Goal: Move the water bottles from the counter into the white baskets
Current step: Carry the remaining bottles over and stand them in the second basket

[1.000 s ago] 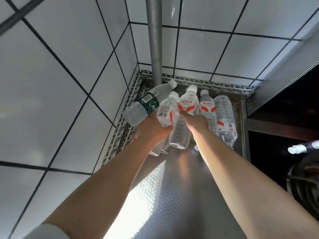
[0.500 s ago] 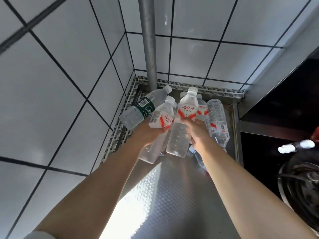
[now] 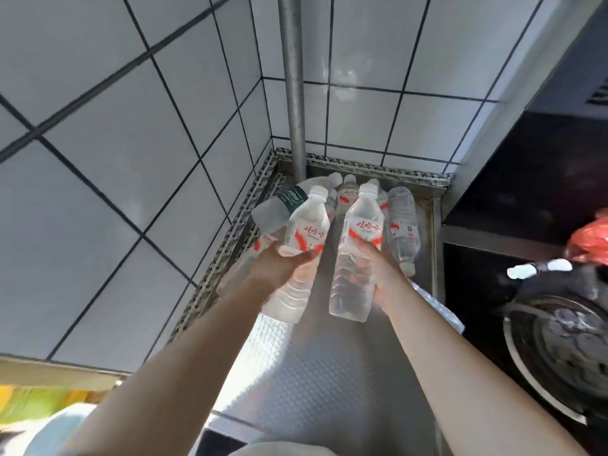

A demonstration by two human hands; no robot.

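each hand (image 3: 279,268) (image 3: 378,274) grasps a clear red-labelled plastic water bottle (image 3: 304,245) (image 3: 357,251) mid-body, fingers wrapped; likely full, heavy, slick, slightly squashy.

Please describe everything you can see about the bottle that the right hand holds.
The bottle in the right hand is clear plastic with a white cap and a red and white label with red characters. It appears full of water. It is lifted above the metal counter, nearly upright, cap leaning away. The right hand grips its ribbed lower half from the right.
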